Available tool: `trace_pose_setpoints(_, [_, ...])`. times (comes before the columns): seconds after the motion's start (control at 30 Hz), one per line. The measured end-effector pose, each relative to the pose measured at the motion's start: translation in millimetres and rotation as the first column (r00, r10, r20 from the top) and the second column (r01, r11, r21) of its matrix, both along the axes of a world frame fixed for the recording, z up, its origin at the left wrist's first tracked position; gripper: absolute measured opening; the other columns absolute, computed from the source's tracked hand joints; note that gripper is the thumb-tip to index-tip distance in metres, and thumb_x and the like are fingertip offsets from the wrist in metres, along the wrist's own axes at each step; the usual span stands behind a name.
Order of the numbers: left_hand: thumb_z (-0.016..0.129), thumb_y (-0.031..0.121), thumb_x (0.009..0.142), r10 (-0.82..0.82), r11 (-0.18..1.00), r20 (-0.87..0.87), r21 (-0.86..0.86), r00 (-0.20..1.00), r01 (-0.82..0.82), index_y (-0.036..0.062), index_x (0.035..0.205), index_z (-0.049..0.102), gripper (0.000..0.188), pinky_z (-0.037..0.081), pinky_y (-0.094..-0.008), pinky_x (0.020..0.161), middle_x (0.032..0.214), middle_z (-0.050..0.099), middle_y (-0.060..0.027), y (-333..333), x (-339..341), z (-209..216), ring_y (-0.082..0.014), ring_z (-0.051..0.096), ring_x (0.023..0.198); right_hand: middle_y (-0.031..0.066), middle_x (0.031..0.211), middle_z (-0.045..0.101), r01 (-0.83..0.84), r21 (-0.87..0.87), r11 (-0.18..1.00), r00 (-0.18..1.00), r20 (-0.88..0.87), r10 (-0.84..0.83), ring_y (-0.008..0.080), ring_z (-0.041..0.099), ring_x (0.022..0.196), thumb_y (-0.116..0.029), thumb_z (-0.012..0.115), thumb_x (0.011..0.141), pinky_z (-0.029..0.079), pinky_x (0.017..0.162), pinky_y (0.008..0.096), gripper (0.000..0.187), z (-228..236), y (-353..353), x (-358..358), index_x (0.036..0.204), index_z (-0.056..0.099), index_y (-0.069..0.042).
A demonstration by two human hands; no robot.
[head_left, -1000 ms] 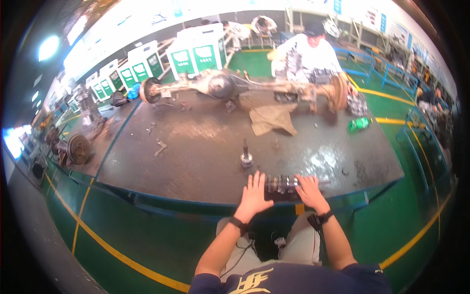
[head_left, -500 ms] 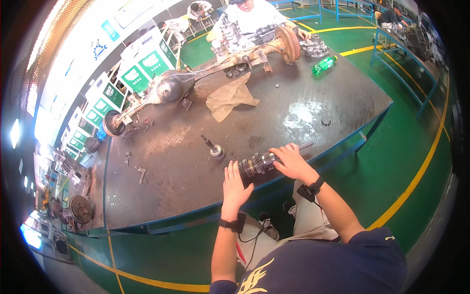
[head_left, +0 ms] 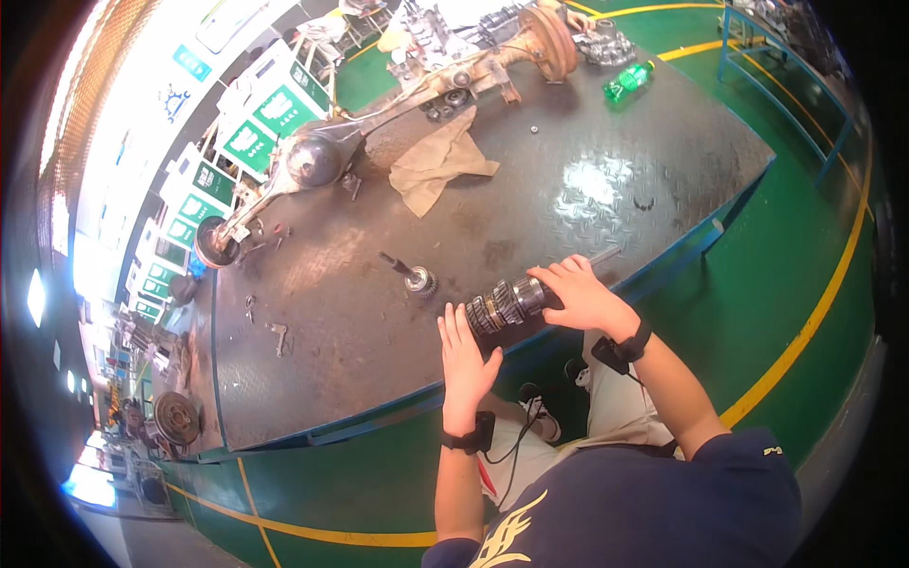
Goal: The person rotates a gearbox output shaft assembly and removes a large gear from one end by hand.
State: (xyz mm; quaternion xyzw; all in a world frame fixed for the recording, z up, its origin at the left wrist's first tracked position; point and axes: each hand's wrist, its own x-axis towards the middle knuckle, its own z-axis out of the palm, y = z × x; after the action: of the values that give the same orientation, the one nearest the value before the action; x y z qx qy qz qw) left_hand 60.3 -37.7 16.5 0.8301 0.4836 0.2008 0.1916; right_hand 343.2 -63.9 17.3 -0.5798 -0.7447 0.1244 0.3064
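Note:
A gear shaft [head_left: 507,305] with several toothed gears lies along the near edge of the metal-topped table. My right hand [head_left: 585,301] is wrapped over its right part, and a plain bare rod end sticks out beyond the fingers. At the left end, my left hand [head_left: 464,364] rests against the gears with fingers stretched out and thumb apart. Its palm side is hidden. Just beyond the gear shaft, a smaller shaft with a gear on one end [head_left: 419,281] lies on the table, touched by neither hand.
A long rusty axle [head_left: 317,161] with a drum [head_left: 549,45] spans the table's far side. Brown paper [head_left: 440,166], a green bottle [head_left: 628,82], a dark open ring [head_left: 644,204] and small metal parts [head_left: 277,338] lie about. Another person's hand shows at the far edge.
The view has tipped down a little, so the far person's upper body has left the picture. Both hands stay at the gear shaft, with little visible movement against the table.

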Motion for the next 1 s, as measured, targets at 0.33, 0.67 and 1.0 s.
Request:
trace_pose_setpoints(0.33, [0.084, 0.017, 0.083, 0.030, 1.000, 0.010, 0.007, 1.000, -0.030, 0.0004, 0.167, 0.021, 0.107, 0.027, -0.0600, 0.129, 0.175, 0.018, -0.0285, -2, 3, -2, -0.0548, 0.016, 0.161, 0.0125, 0.112, 0.064, -0.018, 0.063, 0.998, 1.000, 0.000, 0.018, 0.0335, 0.055, 0.111, -0.023, 0.065, 0.100, 0.034, 0.113, 0.0482, 0.048, -4, 2, -2, 0.144, 0.059, -0.004])
trace_pose_setpoints(0.67, [0.082, 0.016, 0.084, 0.046, 0.999, 0.015, 0.008, 0.999, -0.046, 0.0009, 0.168, 0.021, 0.105, 0.028, -0.0609, 0.128, 0.174, 0.018, -0.0284, 2, 4, 0, -0.0548, 0.015, 0.161, 0.0104, 0.115, 0.068, -0.018, 0.039, 0.999, 0.999, -0.026, 0.019, 0.0310, 0.057, 0.113, -0.024, 0.062, 0.105, 0.033, 0.114, 0.0476, 0.038, -2, 15, -1, 0.138, 0.064, -0.004])
trace_pose_setpoints(1.0, [0.082, 0.016, 0.083, 0.048, 0.998, 0.050, -0.030, 0.998, -0.046, 0.0033, 0.169, 0.019, 0.107, 0.025, -0.0593, 0.129, 0.175, 0.016, -0.0275, 0, -1, -2, -0.0542, 0.017, 0.161, 0.0167, 0.124, 0.064, -0.073, -0.109, 0.991, 0.994, -0.086, 0.064, 0.0348, 0.054, 0.117, -0.022, 0.073, 0.092, 0.028, 0.121, 0.0476, 0.082, 15, 4, 5, 0.165, 0.038, -0.005])
